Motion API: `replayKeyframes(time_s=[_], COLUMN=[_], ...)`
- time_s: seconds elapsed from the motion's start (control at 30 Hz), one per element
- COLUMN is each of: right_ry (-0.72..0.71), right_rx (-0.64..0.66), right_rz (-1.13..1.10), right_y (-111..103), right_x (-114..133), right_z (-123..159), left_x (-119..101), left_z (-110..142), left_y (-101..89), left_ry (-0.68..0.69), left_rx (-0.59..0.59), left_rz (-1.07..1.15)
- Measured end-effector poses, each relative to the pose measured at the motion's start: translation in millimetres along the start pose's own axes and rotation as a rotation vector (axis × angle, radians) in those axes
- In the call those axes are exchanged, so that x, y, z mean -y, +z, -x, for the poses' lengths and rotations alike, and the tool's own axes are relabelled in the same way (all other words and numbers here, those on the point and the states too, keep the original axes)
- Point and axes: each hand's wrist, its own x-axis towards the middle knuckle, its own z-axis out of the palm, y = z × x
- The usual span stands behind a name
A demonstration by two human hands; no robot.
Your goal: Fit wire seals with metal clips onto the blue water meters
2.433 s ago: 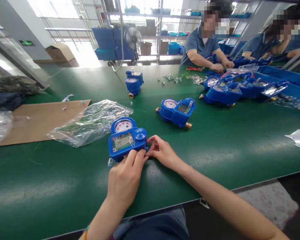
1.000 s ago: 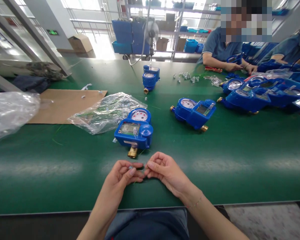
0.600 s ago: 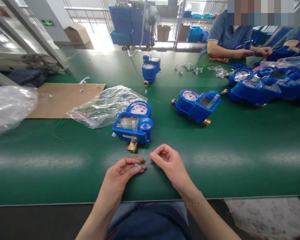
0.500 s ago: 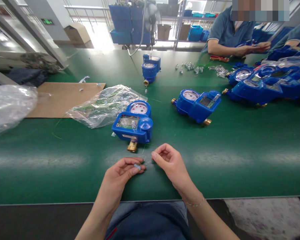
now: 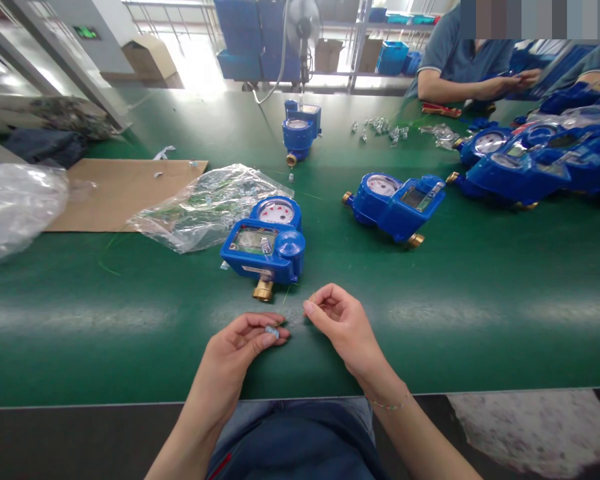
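My left hand [image 5: 237, 347] is closed in a pinch on a small pale-blue plastic seal [image 5: 272, 331], just above the bench near its front edge. Across from it, my right hand [image 5: 345, 330] has thumb and forefinger pressed together on a thin wire [image 5: 295, 317] that seems to run from the seal. Beyond both hands stands a blue water meter [image 5: 261, 265] with a brass threaded end toward me; neither hand touches it. A small clear piece [image 5: 265, 245] lies on its window. The right hand's lower fingers are curled and partly hidden.
A second blue water meter [image 5: 395, 207] sits to the right, another [image 5: 299, 137] farther back, several more are piled at far right. Clear plastic bags [image 5: 190, 213] and cardboard [image 5: 105, 193] lie left. Small metallic pieces [image 5: 380, 127] are scattered behind. A co-worker [image 5: 460, 73] sits back right.
The view has shifted slightly, so the bench things sit a little higher. Both hands keep nearly the same pose; the wire between them shows more clearly.
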Motion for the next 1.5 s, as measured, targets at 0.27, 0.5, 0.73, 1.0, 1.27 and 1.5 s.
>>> replayKeyframes(time_s=[0.27,0.5,0.73,1.0,1.27,1.5], right_ry=[-0.005,0.056,0.13,-0.215,0.169,0.224], right_rx=[0.006,0.067,0.211,0.355,0.501,0.618], right_rz=[0.008,0.011,0.01,0.535,0.069,0.006], right_y=[1,3,-6,-22,-17,-20], right_x=[-2,1,10,7,18,14], right_z=[1,1,0,14,-13,-11], left_x=[-1,0,-4,9,4,9], left_z=[1,-2,-7,-12,-7,-9], left_y=[0.6,4.4,28.9,51.7,57.6,63.7], left_ry=[-0.011,0.067,0.009,-0.025,0.223,0.246], left_rx=[-0.019,-0.028,0.006,0.016,-0.198,-0.302], left_rz=[-0.011,-0.128,-0.241,0.152,-0.169,-0.153])
